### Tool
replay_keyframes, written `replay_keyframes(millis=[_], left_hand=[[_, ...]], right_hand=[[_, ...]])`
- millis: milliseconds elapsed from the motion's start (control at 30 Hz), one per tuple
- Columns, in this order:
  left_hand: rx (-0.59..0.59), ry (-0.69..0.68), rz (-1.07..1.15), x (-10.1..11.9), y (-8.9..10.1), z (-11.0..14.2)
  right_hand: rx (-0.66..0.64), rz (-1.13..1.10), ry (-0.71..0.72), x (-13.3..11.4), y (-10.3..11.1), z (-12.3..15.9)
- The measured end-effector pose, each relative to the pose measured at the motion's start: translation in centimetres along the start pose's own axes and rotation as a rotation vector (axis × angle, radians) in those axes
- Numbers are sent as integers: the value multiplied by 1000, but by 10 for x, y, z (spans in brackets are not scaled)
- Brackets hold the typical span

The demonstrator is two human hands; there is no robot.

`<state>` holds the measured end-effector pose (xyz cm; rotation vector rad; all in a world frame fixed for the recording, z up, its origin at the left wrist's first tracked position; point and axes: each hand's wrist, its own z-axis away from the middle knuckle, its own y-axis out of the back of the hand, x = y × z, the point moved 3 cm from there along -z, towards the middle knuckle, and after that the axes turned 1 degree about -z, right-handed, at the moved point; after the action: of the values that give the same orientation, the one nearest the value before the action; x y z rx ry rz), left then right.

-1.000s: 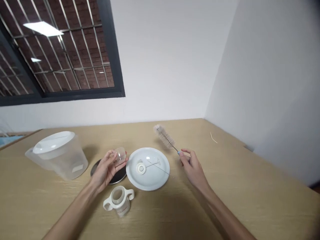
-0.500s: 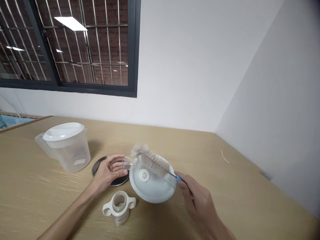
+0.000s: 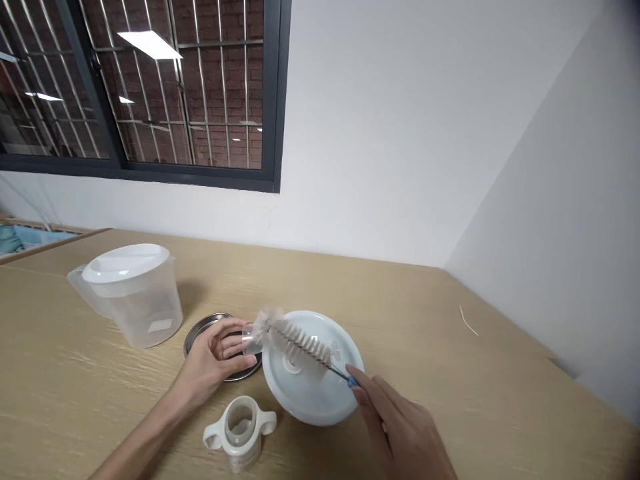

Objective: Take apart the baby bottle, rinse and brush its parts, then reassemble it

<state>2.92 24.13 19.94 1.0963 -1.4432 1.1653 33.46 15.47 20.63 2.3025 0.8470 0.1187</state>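
My right hand (image 3: 397,420) grips the blue handle of a bottle brush (image 3: 305,343), with its pale bristles pointing left over a white bowl (image 3: 320,400). Curled around a small clear plastic cap (image 3: 251,341), my left hand (image 3: 211,353) is above a round steel dish (image 3: 196,333). The brush's fluffy tip is at the cap's open end; whether it reaches inside I cannot tell. In front of the bowl stands a white two-handled bottle holder (image 3: 241,440), its round opening facing up.
A translucent lidded pitcher (image 3: 140,300) stands at the left on the wooden table (image 3: 400,320). A thin pale strip (image 3: 469,321) lies at the right. Behind the table are a white wall (image 3: 375,133) and a barred window (image 3: 190,87).
The brush has come down a little, and its tip has moved left to the clear cap. The view has shifted slightly. Both hands keep their holds.
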Motion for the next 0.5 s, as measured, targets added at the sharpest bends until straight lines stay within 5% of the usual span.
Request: replay_keyframes(millis=[200, 367, 500], left_hand=[[-47, -10, -94, -2, 0, 2], [-65, 12, -99, -1, -1, 5], [-38, 11, -94, 1, 0, 6]], right_hand=[[67, 18, -186, 8, 5, 4], [19, -79, -62, 0, 6, -2], [25, 6, -179, 8, 6, 0]])
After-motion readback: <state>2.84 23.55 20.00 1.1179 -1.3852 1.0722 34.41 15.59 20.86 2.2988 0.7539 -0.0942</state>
